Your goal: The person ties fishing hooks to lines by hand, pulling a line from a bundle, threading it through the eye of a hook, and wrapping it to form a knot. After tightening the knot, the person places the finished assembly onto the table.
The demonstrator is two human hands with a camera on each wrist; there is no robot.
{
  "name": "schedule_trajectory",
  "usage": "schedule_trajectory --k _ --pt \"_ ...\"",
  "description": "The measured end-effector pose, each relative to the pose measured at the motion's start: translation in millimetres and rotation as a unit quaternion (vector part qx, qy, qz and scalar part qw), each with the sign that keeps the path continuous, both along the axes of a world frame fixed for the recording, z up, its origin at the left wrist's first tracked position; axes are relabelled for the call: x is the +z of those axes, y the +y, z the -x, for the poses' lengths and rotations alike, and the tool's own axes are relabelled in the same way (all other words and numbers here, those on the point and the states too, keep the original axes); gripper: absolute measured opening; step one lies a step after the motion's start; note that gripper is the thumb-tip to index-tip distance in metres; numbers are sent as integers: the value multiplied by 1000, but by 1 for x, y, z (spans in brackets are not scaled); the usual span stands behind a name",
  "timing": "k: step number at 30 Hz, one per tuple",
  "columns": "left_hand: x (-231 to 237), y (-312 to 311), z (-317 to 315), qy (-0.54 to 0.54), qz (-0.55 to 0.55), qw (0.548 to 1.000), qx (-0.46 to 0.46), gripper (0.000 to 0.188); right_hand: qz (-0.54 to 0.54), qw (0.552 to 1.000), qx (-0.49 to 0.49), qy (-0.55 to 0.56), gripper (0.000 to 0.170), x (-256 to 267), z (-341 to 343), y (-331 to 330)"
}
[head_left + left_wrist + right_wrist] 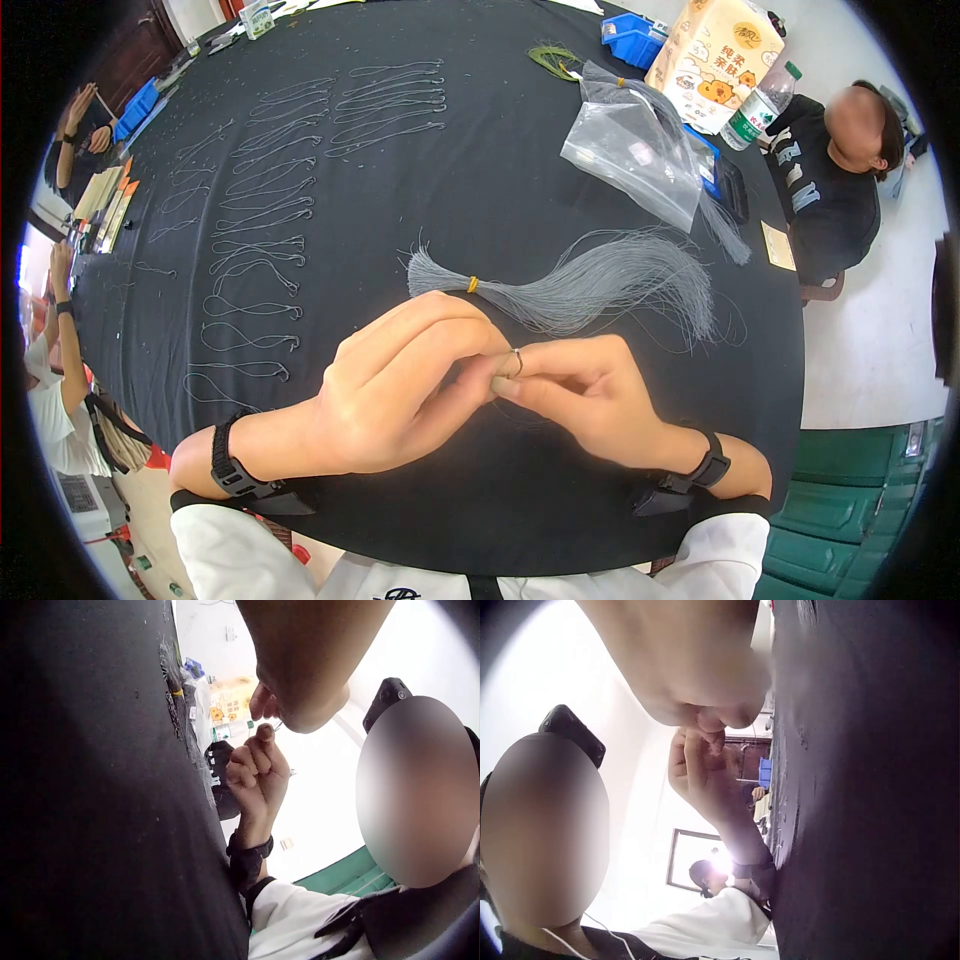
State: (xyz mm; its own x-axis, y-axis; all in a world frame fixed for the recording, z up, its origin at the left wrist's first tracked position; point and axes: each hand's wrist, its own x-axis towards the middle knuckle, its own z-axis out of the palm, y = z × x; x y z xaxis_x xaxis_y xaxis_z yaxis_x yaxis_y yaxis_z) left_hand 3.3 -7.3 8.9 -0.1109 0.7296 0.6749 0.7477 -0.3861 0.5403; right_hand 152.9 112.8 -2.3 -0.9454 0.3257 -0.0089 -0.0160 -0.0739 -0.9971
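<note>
Both hands meet fingertip to fingertip over the near part of the black table. My left hand (410, 385) pinches a thin grey cord between thumb and fingers, and most of the cord is hidden behind the hands. My right hand (590, 390) pinches the same cord, whose small dark loop (517, 360) shows at the fingertips. Just beyond the hands lies a bundle of grey cords (600, 285), tied near its left end with a yellow band (473, 285). In the left wrist view the right hand (259, 769) has its fingers curled in.
Rows of looped grey cords (265, 250) lie at left on the black tablecloth (480, 130). At the back right are a clear plastic bag (640, 150), a tissue pack (715, 60), a water bottle (762, 105) and a blue bin (633, 40). A person (840, 190) sits at right.
</note>
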Motion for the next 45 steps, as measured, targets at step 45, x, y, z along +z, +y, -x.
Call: schedule_trajectory --k 45 --pt "5 -1 -1 26 25 998 -55 21 -485 854 -73 174 17 18 2 31"
